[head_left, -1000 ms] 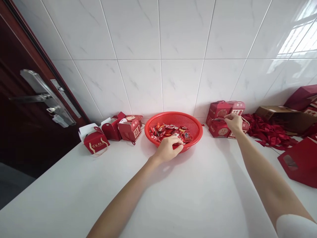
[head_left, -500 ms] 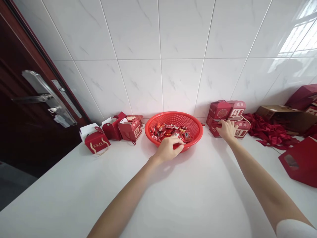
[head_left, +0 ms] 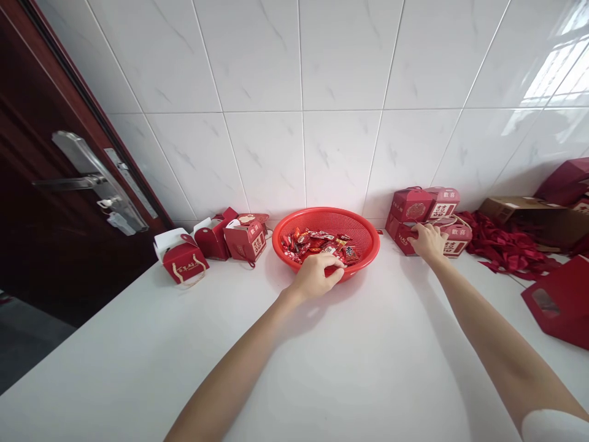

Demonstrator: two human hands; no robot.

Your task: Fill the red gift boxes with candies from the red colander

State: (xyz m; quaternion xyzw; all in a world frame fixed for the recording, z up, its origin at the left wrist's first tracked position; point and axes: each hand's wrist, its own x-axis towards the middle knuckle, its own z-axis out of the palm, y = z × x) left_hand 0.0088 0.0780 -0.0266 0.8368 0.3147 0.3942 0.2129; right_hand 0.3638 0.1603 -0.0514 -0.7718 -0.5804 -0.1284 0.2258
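A red plastic colander basket (head_left: 280, 242) by the wall holds several wrapped candies (head_left: 317, 244). My left hand (head_left: 319, 274) hovers at its front rim, fingers bent and thumb apart, with nothing visible in it; some fingertips are hidden. To the right, my right hand (head_left: 429, 240) grips from above at the lower front of a group of red candy boxes. It covers part of a dark red box (head_left: 398, 234). A lighter box (head_left: 459, 232) with white lettering is at its right. Two more closed boxes, a dark one (head_left: 409, 205) and a lighter one (head_left: 444, 202), rise behind.
Several red boxes stand left of the basket, including an open one (head_left: 186, 264) with a rope handle. On the right lie dark red ribbons (head_left: 494, 242), a cardboard box (head_left: 510, 209) and a large red box (head_left: 559, 304). A tiled wall (head_left: 340, 147) bounds the white table (head_left: 350, 368).
The view has shifted slightly. Under my right hand, the lower right box has slid a little to the right. My left hand stays at the basket's front rim.
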